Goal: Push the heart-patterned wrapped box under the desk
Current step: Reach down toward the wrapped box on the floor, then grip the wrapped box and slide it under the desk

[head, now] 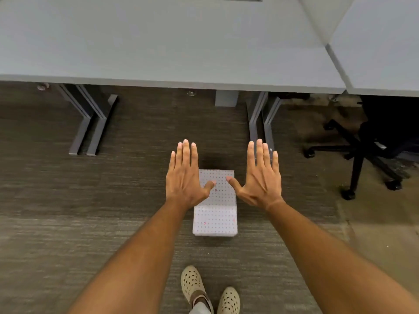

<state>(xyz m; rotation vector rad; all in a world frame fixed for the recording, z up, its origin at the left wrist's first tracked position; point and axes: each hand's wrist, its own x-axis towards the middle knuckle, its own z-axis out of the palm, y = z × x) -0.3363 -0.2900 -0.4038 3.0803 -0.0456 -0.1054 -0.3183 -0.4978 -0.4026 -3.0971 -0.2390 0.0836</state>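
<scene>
The wrapped box [215, 214], pale with rows of small dots and a few pink hearts, stands on the carpet in front of the grey desk [172, 41]. My left hand [184, 175] is held flat above the box's left side, fingers spread, palm down. Over the box's right side hovers my right hand [260, 177], also flat and spread. Both thumbs point inward over the box top. Whether either hand touches the box I cannot tell; neither grips it. The box lies well short of the desk's front edge.
Dark desk legs stand at the left [90, 123] and at the right [260, 118], with carpet between them under the desk. A black office chair base [360, 155] is at the right. My feet in beige shoes [210, 291] are just behind the box.
</scene>
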